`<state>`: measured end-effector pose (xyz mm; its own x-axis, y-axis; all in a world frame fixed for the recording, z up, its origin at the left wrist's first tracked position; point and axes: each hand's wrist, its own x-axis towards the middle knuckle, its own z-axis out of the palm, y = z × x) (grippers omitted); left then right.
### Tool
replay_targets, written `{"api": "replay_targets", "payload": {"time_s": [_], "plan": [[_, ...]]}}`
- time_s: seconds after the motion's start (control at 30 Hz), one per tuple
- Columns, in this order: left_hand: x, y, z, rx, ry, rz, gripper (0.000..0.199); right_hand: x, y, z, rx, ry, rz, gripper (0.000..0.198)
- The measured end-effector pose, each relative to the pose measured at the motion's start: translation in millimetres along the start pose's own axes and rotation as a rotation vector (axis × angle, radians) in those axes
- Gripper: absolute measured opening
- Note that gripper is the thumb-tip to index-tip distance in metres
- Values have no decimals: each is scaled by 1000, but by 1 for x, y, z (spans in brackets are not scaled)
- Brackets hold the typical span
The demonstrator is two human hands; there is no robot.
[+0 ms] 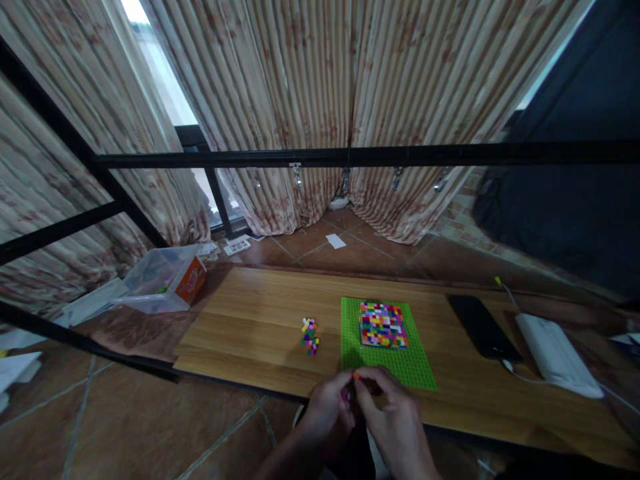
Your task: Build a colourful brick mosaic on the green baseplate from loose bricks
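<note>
At the table's front edge my left hand (327, 403) is closed around small building bricks (345, 395), of which a purple bit shows; the rest is hidden by the fingers. Close against it, my right hand (393, 417) pinches a small orange brick (356, 376) between thumb and forefinger. Just beyond both hands lies a green studded baseplate (420, 363). A square block of multicoloured bricks (383, 325) sits on its upper part. To the left, a small pile of loose coloured bricks (310, 335) rests on the wooden tabletop (250, 320).
Right of the baseplate lie a black phone (483, 325) and a white power bank (557, 353), joined by a cable. A clear plastic bin (160, 277) with an orange label stands left of the table. A black metal bar (320, 157) crosses before the curtains.
</note>
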<state>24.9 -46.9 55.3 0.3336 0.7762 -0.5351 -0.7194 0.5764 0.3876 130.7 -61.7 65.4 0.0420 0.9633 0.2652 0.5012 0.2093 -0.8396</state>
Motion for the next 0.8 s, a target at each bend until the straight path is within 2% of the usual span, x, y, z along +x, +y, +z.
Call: {"api": "replay_targets", "payload": {"time_s": [0.07, 0.2, 0.37, 0.67, 0.73, 0.8], "plan": [[-4, 1, 0, 3, -10, -36, 17, 2, 2, -4, 31, 26, 6, 16], [-7, 4, 0, 9, 58, -79, 25, 2, 8, -4, 50, 45, 26, 17], [-5, 7, -2, 81, 44, -35, 27, 1, 13, -6, -5, 22, -1, 16], [3, 10, -1, 278, -15, 13, 36, 9, 14, -22, -32, -126, -102, 20], [5, 11, 0, 307, -2, 32, 39, 16, 20, -25, -48, -97, -100, 20], [7, 13, 0, 338, 31, 51, 41, 28, 31, -29, -71, 2, -77, 19]]}}
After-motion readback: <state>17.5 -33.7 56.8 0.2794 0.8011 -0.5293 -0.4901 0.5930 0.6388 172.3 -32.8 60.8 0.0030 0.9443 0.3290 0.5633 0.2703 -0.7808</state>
